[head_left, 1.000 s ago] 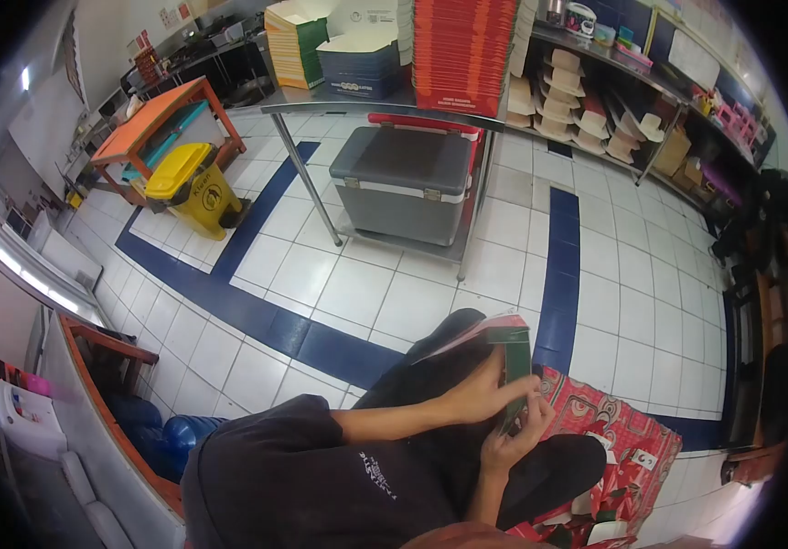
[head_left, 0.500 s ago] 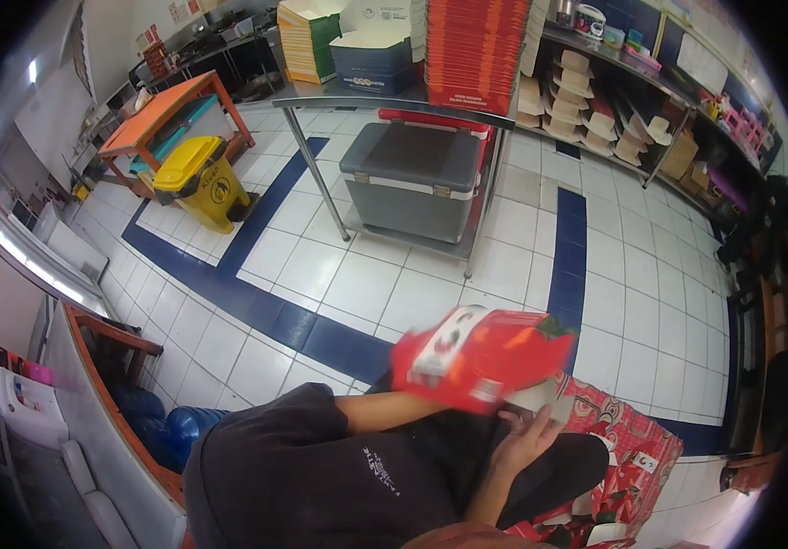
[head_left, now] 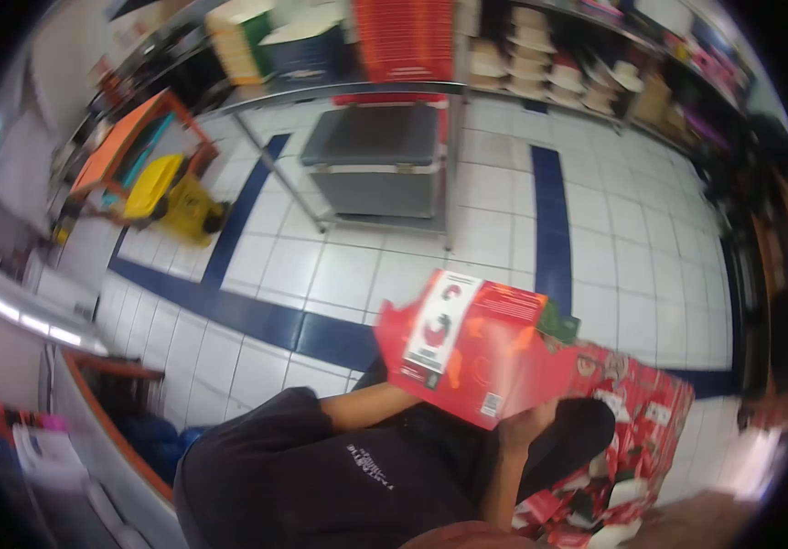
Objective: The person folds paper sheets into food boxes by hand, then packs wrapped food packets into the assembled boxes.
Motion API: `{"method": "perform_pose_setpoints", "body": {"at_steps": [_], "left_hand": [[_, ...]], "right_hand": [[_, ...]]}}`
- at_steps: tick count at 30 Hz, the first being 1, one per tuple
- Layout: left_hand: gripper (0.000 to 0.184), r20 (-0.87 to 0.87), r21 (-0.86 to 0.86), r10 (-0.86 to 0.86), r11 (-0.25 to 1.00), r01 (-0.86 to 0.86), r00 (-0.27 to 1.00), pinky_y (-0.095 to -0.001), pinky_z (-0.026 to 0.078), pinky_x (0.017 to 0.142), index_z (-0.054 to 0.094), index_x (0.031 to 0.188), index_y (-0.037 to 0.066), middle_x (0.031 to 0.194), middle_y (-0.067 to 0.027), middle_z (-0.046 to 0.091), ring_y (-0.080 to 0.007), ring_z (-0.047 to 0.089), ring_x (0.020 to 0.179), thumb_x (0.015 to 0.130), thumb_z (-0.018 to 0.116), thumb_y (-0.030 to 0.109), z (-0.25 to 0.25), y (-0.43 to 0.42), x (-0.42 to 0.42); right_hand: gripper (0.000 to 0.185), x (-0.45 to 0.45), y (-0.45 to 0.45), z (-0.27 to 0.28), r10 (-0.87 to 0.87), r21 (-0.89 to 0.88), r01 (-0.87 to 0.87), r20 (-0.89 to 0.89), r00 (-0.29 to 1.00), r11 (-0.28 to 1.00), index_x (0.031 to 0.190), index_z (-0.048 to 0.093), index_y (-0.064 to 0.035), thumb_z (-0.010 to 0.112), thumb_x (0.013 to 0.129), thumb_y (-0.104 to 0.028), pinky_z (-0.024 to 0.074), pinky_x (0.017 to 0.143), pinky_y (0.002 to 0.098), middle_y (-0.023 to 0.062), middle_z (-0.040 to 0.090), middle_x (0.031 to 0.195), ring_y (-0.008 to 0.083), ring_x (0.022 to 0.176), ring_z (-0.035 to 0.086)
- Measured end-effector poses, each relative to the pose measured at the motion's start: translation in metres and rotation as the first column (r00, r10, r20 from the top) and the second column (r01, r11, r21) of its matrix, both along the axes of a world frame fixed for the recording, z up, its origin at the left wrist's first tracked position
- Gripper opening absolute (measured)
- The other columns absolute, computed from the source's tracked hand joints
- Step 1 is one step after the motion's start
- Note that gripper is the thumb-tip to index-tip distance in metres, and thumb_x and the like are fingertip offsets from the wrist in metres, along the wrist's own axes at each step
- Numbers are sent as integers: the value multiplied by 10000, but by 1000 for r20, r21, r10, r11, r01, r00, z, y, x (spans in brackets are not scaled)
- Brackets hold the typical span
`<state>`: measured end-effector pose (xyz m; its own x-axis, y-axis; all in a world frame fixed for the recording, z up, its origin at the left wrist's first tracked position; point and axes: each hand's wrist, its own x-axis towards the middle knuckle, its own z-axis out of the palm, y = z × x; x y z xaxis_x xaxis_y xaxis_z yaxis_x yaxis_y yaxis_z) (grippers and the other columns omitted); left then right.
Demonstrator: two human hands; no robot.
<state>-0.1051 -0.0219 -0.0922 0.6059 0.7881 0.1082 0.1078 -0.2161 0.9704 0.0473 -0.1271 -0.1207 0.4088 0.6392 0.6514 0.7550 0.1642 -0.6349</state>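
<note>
A red printed cardboard piece (head_left: pixel 476 352), with a white label strip and a green tab at its right, is raised above my lap. My right hand (head_left: pixel 529 423) grips its lower right edge, fingers partly hidden behind it. My left forearm reaches under the cardboard's lower left side, and the left hand itself is covered by it. To the right of my knee, several red, green and white cardboard pieces (head_left: pixel 586 494) lie on a red patterned mat (head_left: pixel 673 403).
Ahead are a metal table (head_left: pixel 275 91) with stacked boxes, a grey cooler (head_left: pixel 371 165) below it, and a yellow bin (head_left: pixel 170 197). Shelves with stacked pale containers (head_left: pixel 529 55) stand at the back. An orange-edged bench (head_left: pixel 106 421) is at the left.
The cardboard, a folded green-and-red edge at first, has turned to show its broad red printed face. My right hand has moved up to its edge. The view has shifted and blurred slightly.
</note>
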Motion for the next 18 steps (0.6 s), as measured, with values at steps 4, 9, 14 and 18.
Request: {"method": "perform_pose_setpoints", "body": {"at_steps": [4, 9, 14, 18], "left_hand": [[371, -54, 41, 35, 999, -33, 998, -334, 547, 972, 585, 1426, -4, 1288, -94, 665, -162, 646, 1196, 1107, 655, 174, -20, 5, 7], [361, -87, 124, 63, 991, -52, 994, -334, 542, 991, 583, 1426, -7, 1295, -94, 665, -164, 643, 1214, 1112, 643, 161, -46, -9, 28], [350, -113, 163, 60, 986, -41, 992, -333, 537, 1009, 581, 1425, -10, 1301, -94, 665, -166, 640, 1231, 1118, 632, 149, -53, -3, 32], [342, -140, 207, 51, 978, -21, 989, -333, 533, 1024, 580, 1425, -13, 1307, -94, 665, -167, 638, 1245, 1122, 623, 139, -33, 0, 31]], "right_hand": [[268, 1, 0, 9, 26, -13, -28, -167, 986, 1000, 1083, 775, 22, 825, 826, -36, 574, 815, 401, 189, 703, 1092, 334, 955, 728], [294, -11, 12, 30, -88, -1, 93, -356, 931, 996, 1197, 810, 36, 741, 924, 121, 578, 763, 268, 106, 677, 1079, 160, 905, 734], [281, -11, 15, 21, -91, -25, 89, -465, 881, 996, 1186, 806, 40, 759, 917, 103, 591, 805, 294, 125, 679, 1081, 195, 927, 747], [309, -4, 14, 18, -35, -17, 31, -442, 896, 999, 1184, 806, 24, 806, 879, 73, 601, 836, 330, 148, 691, 1144, 239, 988, 746]]}}
